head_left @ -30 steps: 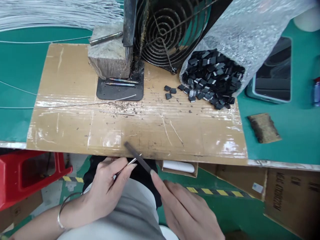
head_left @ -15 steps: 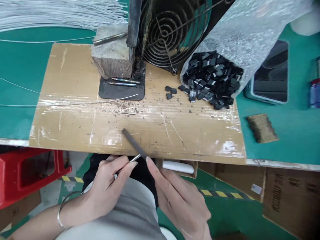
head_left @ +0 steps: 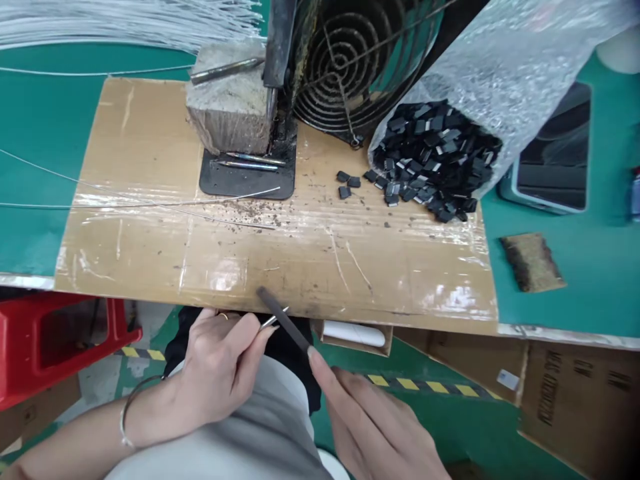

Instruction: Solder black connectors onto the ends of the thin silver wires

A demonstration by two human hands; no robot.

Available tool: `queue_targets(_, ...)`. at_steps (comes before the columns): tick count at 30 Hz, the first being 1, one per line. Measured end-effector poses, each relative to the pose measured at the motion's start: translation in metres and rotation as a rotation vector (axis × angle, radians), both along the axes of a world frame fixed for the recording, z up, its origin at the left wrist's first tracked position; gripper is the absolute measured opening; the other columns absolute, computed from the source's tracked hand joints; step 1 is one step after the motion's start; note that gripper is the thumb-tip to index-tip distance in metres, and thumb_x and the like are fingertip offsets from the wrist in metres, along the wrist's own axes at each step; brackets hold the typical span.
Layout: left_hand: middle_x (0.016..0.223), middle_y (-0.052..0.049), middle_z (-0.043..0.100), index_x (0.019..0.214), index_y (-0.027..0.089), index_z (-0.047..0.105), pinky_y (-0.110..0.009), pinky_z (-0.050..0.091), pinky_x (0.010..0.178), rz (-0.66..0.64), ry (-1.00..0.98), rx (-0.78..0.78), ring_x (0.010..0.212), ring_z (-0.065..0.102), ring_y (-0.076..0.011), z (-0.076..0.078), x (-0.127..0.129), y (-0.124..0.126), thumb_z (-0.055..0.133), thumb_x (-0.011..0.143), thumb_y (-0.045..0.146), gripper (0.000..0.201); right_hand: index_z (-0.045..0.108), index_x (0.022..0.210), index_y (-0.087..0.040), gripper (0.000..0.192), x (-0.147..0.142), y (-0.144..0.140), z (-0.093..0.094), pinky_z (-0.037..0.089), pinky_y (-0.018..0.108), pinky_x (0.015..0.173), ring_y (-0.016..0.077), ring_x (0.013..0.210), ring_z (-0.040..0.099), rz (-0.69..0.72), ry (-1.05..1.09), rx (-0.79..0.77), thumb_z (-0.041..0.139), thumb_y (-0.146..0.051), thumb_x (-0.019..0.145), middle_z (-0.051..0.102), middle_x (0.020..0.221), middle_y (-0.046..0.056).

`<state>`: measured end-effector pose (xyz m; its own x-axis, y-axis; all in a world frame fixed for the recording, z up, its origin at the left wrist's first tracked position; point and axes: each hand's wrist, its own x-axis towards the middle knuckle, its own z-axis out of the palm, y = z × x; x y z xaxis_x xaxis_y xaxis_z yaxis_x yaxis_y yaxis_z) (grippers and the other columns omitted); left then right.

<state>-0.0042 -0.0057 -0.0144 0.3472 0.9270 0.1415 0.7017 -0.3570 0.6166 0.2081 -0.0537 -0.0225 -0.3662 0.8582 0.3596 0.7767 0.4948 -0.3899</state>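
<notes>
My left hand (head_left: 220, 360) is closed, pinching a slim, shiny metal rod, apparently a soldering iron tip (head_left: 269, 322), between thumb and forefinger. In my right hand (head_left: 367, 417) is a flat grey file (head_left: 296, 333), with the forefinger stretched along it. The file crosses the tip's pointed end just in front of the cardboard's near edge. My right hand hides the rear of the file, and my left fingers cover the rear of the tip. Two similar metal tips (head_left: 250, 166) lie on a black plate (head_left: 245, 187) farther back.
Cardboard (head_left: 135, 253) covers part of the green bench. A wooden block (head_left: 230, 127) carries another metal rod (head_left: 227, 70). Beside it stands a fan (head_left: 345, 73). Small black parts (head_left: 435, 153) spill from a plastic bag. Thin wires (head_left: 115, 205), a phone (head_left: 553, 160) and a brown sponge (head_left: 534, 261) lie around.
The file has slid down and to the right with my right hand, and it now crosses the tip nearer its far end. My left hand still grips the tip. The view has shifted slightly.
</notes>
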Motion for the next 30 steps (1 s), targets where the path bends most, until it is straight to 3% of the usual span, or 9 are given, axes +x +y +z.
queue_targets(4,0.055,0.008,0.040,0.071,0.023,0.034,-0.030,0.032,0.060,-0.006,-0.016,-0.035,0.050,0.034,-0.0122,0.0002,-0.0010,0.0000,0.051,0.095,0.005,0.034,0.044,0.159,-0.013,0.066,-0.0010,0.0047,-0.0026,0.056,0.024,0.075,0.0132,0.070,0.071,0.001,0.033,0.030,0.051,0.006,0.096,0.079,0.085,0.005)
queue_targets(10,0.061,0.006,0.038,0.071,0.022,0.032,-0.027,0.031,0.060,0.008,-0.148,-0.258,0.059,0.034,-0.0132,0.0039,-0.0009,0.0017,0.046,0.101,0.008,0.036,0.042,0.160,-0.013,0.069,0.0006,-0.0002,0.0002,0.056,0.025,0.074,0.0130,0.067,0.070,0.003,0.021,-0.016,0.049,0.008,0.094,0.078,0.081,0.003)
queue_targets(15,0.062,0.006,0.036,0.070,0.022,0.031,-0.027,0.030,0.059,0.037,-0.188,-0.300,0.059,0.033,-0.0129,0.0041,-0.0013,0.0012,0.047,0.102,0.010,0.038,0.046,0.158,-0.019,0.064,-0.0060,0.0057,-0.0042,0.055,0.020,0.074,0.0098,0.066,0.069,-0.088,0.032,0.071,0.056,0.001,0.098,0.079,0.085,0.001)
queue_targets(20,0.061,0.007,0.035,0.070,0.022,0.029,-0.027,0.030,0.059,0.029,-0.183,-0.251,0.058,0.032,-0.0126,0.0038,-0.0016,-0.0003,0.047,0.101,0.008,0.038,0.048,0.156,-0.016,0.064,-0.0042,-0.0021,0.0004,0.053,0.021,0.074,0.0105,0.064,0.067,-0.078,0.057,0.031,0.054,0.006,0.096,0.076,0.079,0.002)
queue_targets(23,0.059,0.007,0.037,0.070,0.022,0.033,-0.028,0.031,0.059,0.004,-0.137,-0.147,0.056,0.033,-0.0128,0.0025,-0.0009,0.0002,0.048,0.098,0.005,0.036,0.049,0.156,-0.017,0.067,-0.0040,-0.0030,0.0005,0.054,0.020,0.073,0.0103,0.062,0.065,-0.080,0.070,0.028,0.054,0.009,0.094,0.075,0.076,0.001)
queue_targets(27,0.056,0.008,0.039,0.071,0.022,0.037,-0.030,0.030,0.061,-0.004,-0.026,0.031,0.051,0.032,-0.0126,-0.0004,-0.0001,0.0004,0.052,0.096,0.004,0.035,0.051,0.155,-0.020,0.061,-0.0069,0.0034,-0.0045,0.055,0.018,0.084,0.0098,0.068,0.067,-0.088,0.026,0.068,0.055,0.001,0.098,0.079,0.084,0.001)
queue_targets(30,0.055,0.008,0.040,0.070,0.022,0.039,-0.031,0.029,0.060,-0.004,0.036,0.084,0.049,0.033,-0.0127,-0.0020,-0.0004,-0.0002,0.053,0.096,0.004,0.035,0.050,0.155,-0.018,0.062,-0.0048,-0.0011,-0.0036,0.054,0.020,0.079,0.0105,0.068,0.067,-0.070,0.043,0.023,0.052,0.004,0.098,0.078,0.083,0.002)
